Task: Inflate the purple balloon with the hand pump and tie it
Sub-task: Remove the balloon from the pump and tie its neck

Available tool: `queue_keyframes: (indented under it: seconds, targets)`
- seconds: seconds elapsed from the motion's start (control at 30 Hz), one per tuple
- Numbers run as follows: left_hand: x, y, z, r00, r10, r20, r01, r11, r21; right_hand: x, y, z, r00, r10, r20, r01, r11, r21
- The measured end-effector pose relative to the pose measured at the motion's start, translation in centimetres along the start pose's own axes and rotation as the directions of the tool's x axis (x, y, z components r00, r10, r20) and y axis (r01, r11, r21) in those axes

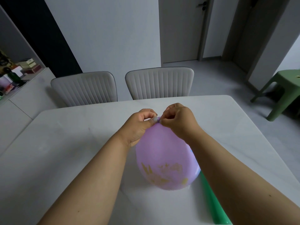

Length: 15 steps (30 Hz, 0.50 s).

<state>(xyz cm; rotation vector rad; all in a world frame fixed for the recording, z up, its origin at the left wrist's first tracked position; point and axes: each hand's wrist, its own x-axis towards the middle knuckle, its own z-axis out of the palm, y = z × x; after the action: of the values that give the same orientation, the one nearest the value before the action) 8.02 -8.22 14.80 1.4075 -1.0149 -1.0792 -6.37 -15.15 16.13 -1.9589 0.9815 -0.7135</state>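
The purple balloon (164, 153) is inflated, with yellow print on its near side, and hangs just above the white table (68, 143) between my forearms. Its neck points away from me. My left hand (139, 125) pinches the neck from the left, thumb on top. My right hand (178, 120) grips the same neck from the right with closed fingertips. The neck itself is mostly hidden by my fingers. The green hand pump (212, 202) lies on the table under my right forearm, partly covered by it.
Two grey ribbed chairs (84, 86) (159, 82) stand at the table's far edge. A green plastic stool (282, 93) is on the floor at the right. A sideboard with boxes and bottles (14, 73) runs along the left wall.
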Motion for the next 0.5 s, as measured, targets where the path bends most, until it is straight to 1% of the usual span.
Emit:
queue_keyframes:
  seconds: [0.13,0.23,0.33,0.4,0.5]
  targets:
    - [-0.2,-0.2,0.6,0.984,0.039,-0.175,-0.029,0.998,0.061,-0.1,0.2,0.5,0.997,-0.066,-0.039,0.063,0.994,-0.087]
    - [-0.3,-0.4,0.9,0.972,0.026,-0.234,-0.006,0.996,0.089,-0.3,0.2,0.9,0.991,-0.100,-0.091,0.087,0.987,-0.136]
    - [-0.4,-0.6,1.3,0.948,0.009,-0.319,0.034,0.991,0.131,-0.9,0.3,1.6,0.988,-0.099,-0.118,0.075,0.979,-0.191]
    - [-0.7,-0.7,1.6,0.926,0.037,-0.377,0.046,0.977,0.210,-1.6,0.4,2.1,0.987,-0.110,-0.116,0.083,0.973,-0.216]
    - [-1.4,-0.8,2.2,0.905,0.135,-0.404,0.031,0.925,0.379,-2.4,0.8,2.5,0.982,-0.119,-0.144,0.085,0.970,-0.227]
